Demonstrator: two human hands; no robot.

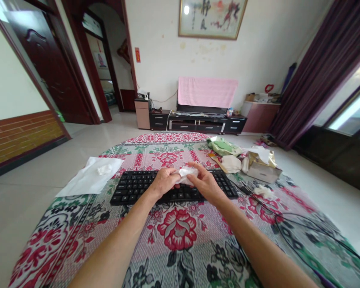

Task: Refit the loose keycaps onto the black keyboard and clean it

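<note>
A white tissue (186, 173) is held between my two hands, just above the middle of a black keyboard (132, 186). My left hand (164, 182) pinches its left side, fingers closed. On the other side my right hand (205, 182) grips it with thumb and fingers. The keyboard lies flat on a round table under a flowered tablecloth (177, 230). Part of its keys is hidden by my hands.
Left of the keyboard, a white sheet (88, 178) bears a crumpled tissue (104, 169). To the right are a green packet (223, 146), a brush (217, 161), a folded white cloth (231, 164), an opened box (263, 168), another crumpled tissue (263, 192) and a black cable (276, 214).
</note>
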